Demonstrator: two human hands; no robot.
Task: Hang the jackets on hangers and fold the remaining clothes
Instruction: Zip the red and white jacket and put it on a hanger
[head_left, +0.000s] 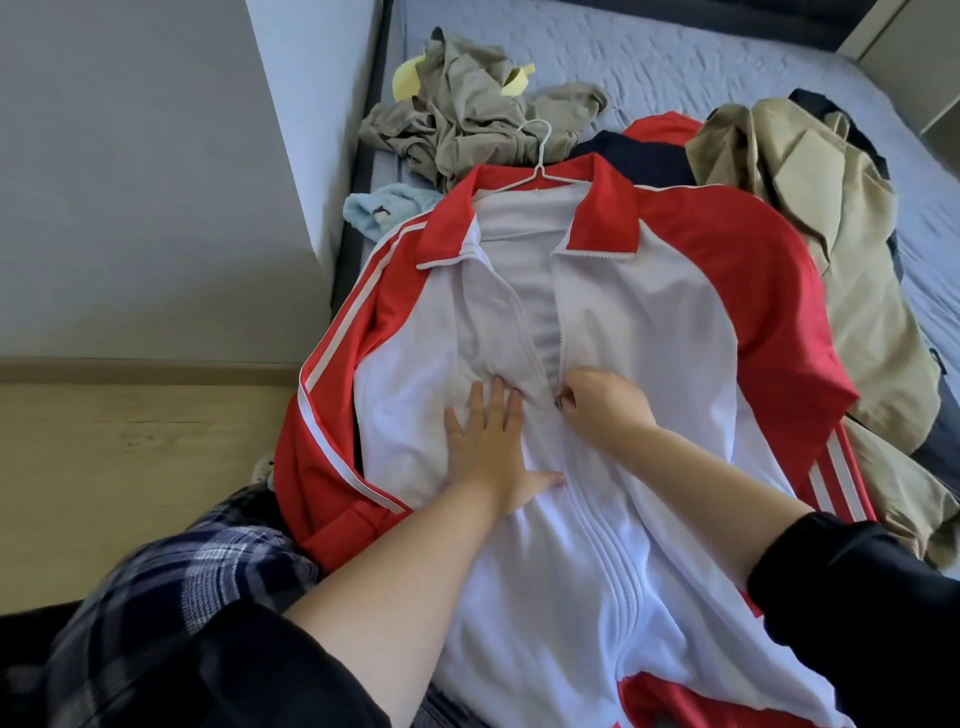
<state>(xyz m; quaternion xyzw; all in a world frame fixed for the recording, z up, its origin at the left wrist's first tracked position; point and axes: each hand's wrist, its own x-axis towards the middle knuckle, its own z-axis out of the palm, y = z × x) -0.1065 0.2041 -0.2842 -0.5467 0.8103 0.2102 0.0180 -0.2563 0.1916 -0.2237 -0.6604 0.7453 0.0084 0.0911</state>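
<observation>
Two hands work on a red and white jacket (649, 322) spread front-up across the near part of a bed (675, 57). The left hand (488, 447) lies flat on the white front just beside the zip, fingers straight and slightly spread, thumb out toward the zip. The right hand (602, 405) has its fingers curled, pinching the zip pull (559, 401). Below the pull the zip is closed; above it the front lies open up to the red collar. A white wire hanger (540, 150) sits inside the shoulders, its hook sticking out past the collar.

On the left, the jacket's striped sleeve hangs over the edge of the bed, beside the dark bed frame (363, 171), a narrow run of wooden floor (130, 457) and a grey wall (130, 182). A plaid trouser leg (182, 587) touches that sleeve. On the right, a beige coat (831, 218) lies bunched against the jacket's other sleeve. Past the collar lies a crumpled olive garment (467, 119), with the hook resting on it. A yellow thing (405, 80) shows behind it, a light blue cloth (374, 205) lies at the bed's edge, and a navy garment (639, 156) sits between the olive pile and the coat. Bare blue-grey quilted mattress stretches beyond these piles.
</observation>
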